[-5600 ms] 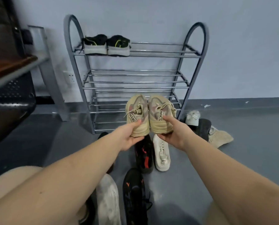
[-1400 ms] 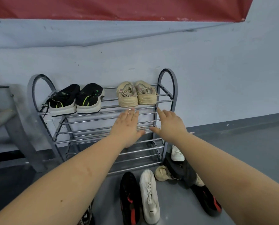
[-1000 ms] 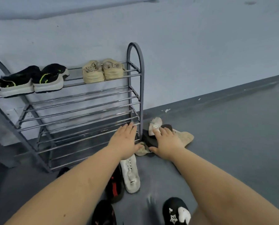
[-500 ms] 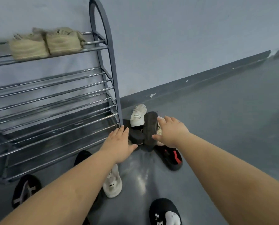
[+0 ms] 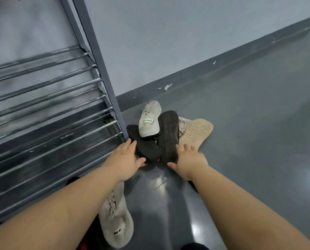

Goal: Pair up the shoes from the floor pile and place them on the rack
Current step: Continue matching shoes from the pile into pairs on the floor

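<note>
A small pile of shoes lies on the floor by the right leg of the metal rack (image 5: 103,73). In it, a black shoe (image 5: 169,134) lies sole up beside another black shoe (image 5: 145,147). A white sneaker (image 5: 149,121) rests on top of them, and a beige shoe (image 5: 197,132) lies sole up on the right. My left hand (image 5: 125,161) reaches the left black shoe with fingers spread. My right hand (image 5: 190,159) touches the sole-up black shoe, fingers straight. Neither hand grips anything.
A cream sneaker (image 5: 116,217) lies on the floor under my left forearm, with a dark shoe with red (image 5: 83,246) partly hidden beside it. The rack's lower chrome bars (image 5: 51,134) fill the left. Grey floor (image 5: 249,132) and a wall skirting (image 5: 213,69) lie to the right.
After the beige pair went onto the top shelf, both hands dropped to the floor pile. In the last half second they moved closer, down onto the two black shoes.
</note>
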